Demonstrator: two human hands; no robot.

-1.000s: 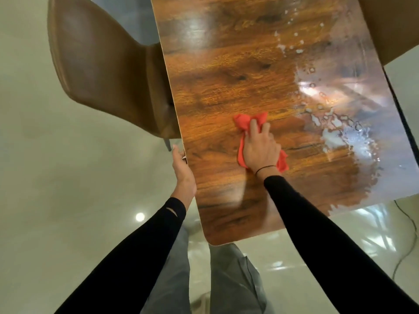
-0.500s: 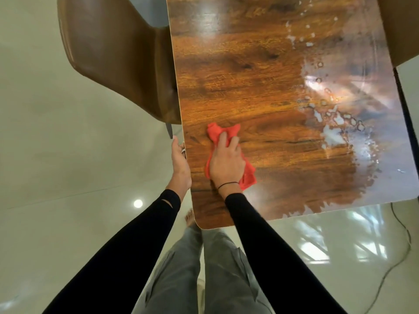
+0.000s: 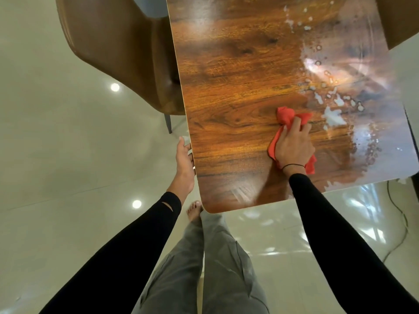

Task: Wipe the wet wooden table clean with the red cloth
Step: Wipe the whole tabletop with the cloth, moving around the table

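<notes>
progress: roughly the left half of the wooden table (image 3: 226,114) looks dry and matte, so call it about halfway, judging by the shine
what's left: the water film and droplets (image 3: 335,91) cover the right side from the far end down to the near right corner, plus a thin wet strip along the near edge on that side
red cloth (image 3: 288,118): bunched up on the tabletop, sitting right at the border between the dry part and the wet part, mostly under the palm with a wad poking out past the fingertips
right hand (image 3: 293,147): flat-ish on top of the cloth, pressing it into the wood, fingers bent over the bunched front part (there's a thin black band on the wrist)
left hand (image 3: 184,157): resting against the left edge of the table, fingers fairly straight and loose; can't tell if any of them hook under the edge
containers: none in view, no bucket or bowl to wring into, so the cloth has to soak up everything by itself (could get saturated, just a guess)
nearby: brown leather chair (image 3: 118,55) tucked in at the table's left side, glossy tile floor (image 3: 56,166), a cable (image 3: 401,220) lying on the floor at right
next: probably passes into the puddled right half
</notes>
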